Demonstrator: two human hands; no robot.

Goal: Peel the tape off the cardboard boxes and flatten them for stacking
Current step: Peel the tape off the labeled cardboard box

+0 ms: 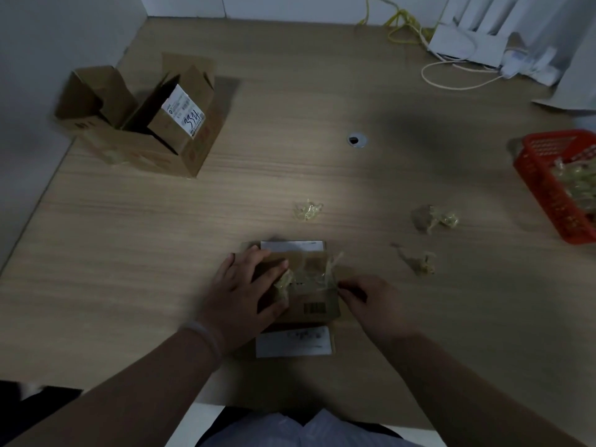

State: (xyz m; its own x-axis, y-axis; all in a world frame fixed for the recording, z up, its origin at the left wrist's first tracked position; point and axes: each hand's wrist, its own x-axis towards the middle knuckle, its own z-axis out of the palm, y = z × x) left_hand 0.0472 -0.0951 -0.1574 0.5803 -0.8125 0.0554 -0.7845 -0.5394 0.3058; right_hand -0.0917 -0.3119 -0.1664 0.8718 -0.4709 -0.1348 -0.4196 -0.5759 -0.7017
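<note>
Tally, counter [258, 188]: boxes, tape, basket, hands.
Two hands, left hand [240, 298] and right hand [375, 306], on one small box [314, 301] with two white labels [290, 246] and one raised tape strip [333, 264]; about three open boxes [151, 130] far left; three loose tape wads [308, 210]; one red basket [545, 191], contents uncountable; one cable hole [357, 139].

Bare tabletop [290, 162] spans the centre; open cardboard boxes [142, 124] block far left, red basket [548, 188] the right edge, tape wads [433, 217] litter near right.
</note>
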